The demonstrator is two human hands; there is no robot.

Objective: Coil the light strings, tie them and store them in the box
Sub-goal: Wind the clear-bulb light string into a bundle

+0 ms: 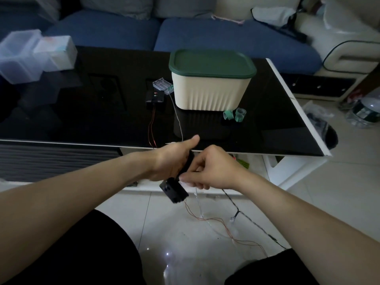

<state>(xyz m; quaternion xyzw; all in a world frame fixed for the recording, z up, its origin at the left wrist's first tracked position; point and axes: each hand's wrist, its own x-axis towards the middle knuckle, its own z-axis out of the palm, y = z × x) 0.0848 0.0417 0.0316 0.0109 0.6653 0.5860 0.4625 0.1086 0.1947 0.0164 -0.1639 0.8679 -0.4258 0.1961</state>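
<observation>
My left hand [174, 159] grips a coil of black light string [188, 163], thumb raised; a black battery box [174, 190] hangs below it. My right hand [209, 171] pinches the same black string beside the coil. The rest of that string [255, 223] trails down onto the floor. A cream box with a closed green lid [211, 79] stands on the black table [82, 112]. Left of the box lie a clear battery case [162, 85] and a black battery box [155, 97], their thin wires [152, 128] running over the table edge. Two green tie loops [234, 115] lie before the box.
Clear plastic containers [26, 56] stand at the table's far left. A blue sofa [205, 36] runs behind the table. Red and clear thin wires [216, 221] cross the tiled floor between my knees. Water bottles [364, 112] sit on the floor at right.
</observation>
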